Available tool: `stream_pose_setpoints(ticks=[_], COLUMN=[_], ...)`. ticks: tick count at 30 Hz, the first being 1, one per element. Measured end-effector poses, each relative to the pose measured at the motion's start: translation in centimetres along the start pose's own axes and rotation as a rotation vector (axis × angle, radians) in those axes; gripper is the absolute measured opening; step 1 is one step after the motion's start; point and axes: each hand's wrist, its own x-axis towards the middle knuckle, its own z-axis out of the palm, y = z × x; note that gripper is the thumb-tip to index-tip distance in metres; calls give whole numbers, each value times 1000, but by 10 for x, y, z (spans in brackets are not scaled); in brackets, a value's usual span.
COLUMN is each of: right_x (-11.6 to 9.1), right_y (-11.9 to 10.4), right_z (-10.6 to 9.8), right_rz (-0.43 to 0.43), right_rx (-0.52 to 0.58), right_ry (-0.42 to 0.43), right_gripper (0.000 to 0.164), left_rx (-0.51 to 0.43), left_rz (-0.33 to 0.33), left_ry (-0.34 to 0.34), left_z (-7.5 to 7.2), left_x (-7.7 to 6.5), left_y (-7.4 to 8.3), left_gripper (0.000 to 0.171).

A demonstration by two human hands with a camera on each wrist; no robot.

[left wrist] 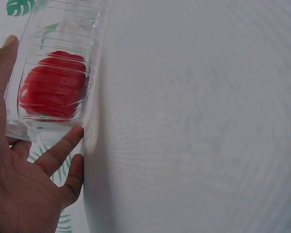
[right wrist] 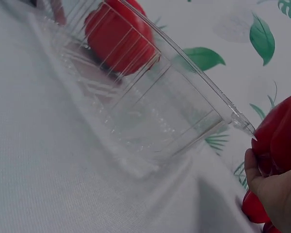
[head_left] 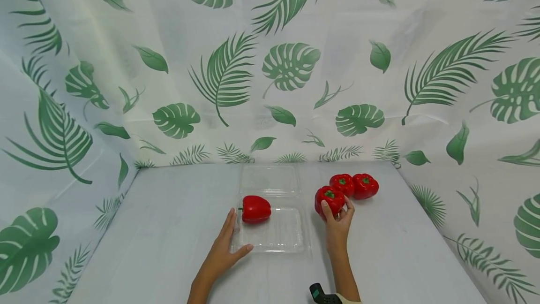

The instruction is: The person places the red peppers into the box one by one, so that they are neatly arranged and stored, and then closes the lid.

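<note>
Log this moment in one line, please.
left hand: at open clear container; right hand: holds red pepper; inside container: one pepper; on table: two peppers

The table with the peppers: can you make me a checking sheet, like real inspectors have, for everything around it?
Surface: pale, flat table.
Job's things: clear plastic box, lid open at the back; one red pepper on its side in the box's left part, stem pointing left; held pepper right of the box; two more behind it, the middle pepper and far-right pepper.
Clutter: nothing seen.
Grips: left grip at the box's left side, fingers extended; right grip holds a pepper between thumb and fingers.
Cables: nothing seen.
Surroundings: white leaf-print sheets; black device at the right wrist.
</note>
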Motion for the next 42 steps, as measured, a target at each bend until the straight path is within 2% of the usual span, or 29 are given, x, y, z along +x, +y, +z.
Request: stream_pose_setpoints(ticks=[7,10,13,18,27,33,42], right_x=[0,0,0,0,-2,-3,-4], right_y=[-1,-3,-5,-9,-12,-6,-2], right_z=[0,2,3,6,16,24,33], right_rz=[-113,-119,-114,-168,-402,-490,-544], right_rx=[-37,-73,-104,-239,-601,-714,-848], right_ry=[-23,-34,-81,-196,-309,-333,-348], right_gripper=[79,79,77,79,82,85,80], left_rx=[2,3,7,9,-6,2,7], left_rz=[-25,-21,-12,-6,6,-5,-25], left_ry=[-11,-9,-7,-6,-3,-1,-7], left_z=[0,0,0,0,0,0,0], left_x=[0,-1,0,0,-1,0,1], left_y=[1,1,1,-1,-2,-2,0], left_gripper=[99,99,100,100,101,100,100])
